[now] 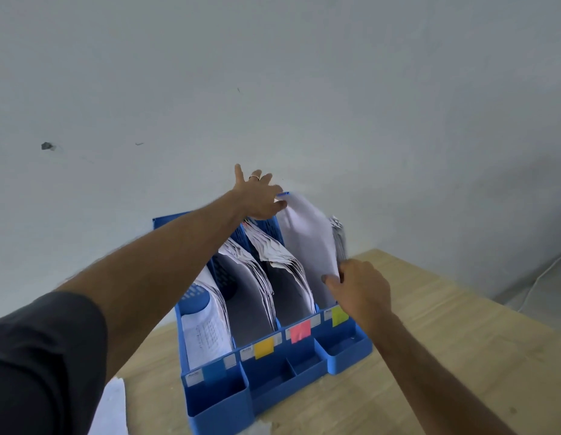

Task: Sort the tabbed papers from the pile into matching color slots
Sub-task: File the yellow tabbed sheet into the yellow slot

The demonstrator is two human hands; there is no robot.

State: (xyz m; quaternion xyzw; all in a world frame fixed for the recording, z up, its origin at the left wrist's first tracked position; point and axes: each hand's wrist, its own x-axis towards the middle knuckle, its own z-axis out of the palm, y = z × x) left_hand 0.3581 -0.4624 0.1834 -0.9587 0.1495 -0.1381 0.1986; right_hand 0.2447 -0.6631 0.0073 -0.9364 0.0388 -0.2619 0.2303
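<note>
The left hand (260,196) reaches to the far end of the blue file rack (273,368), its thumb pinching the top corner of a white sheet (307,237) while the other fingers spread loosely, probably to keep the paper upright. The right hand (361,287) pinches the sheet's near lower edge, apparently guiding it into the slot marked by the green tab (339,316) just below those fingers. The rack sits on a pale wooden table (430,356) against a plain grey wall (273,73).
</note>
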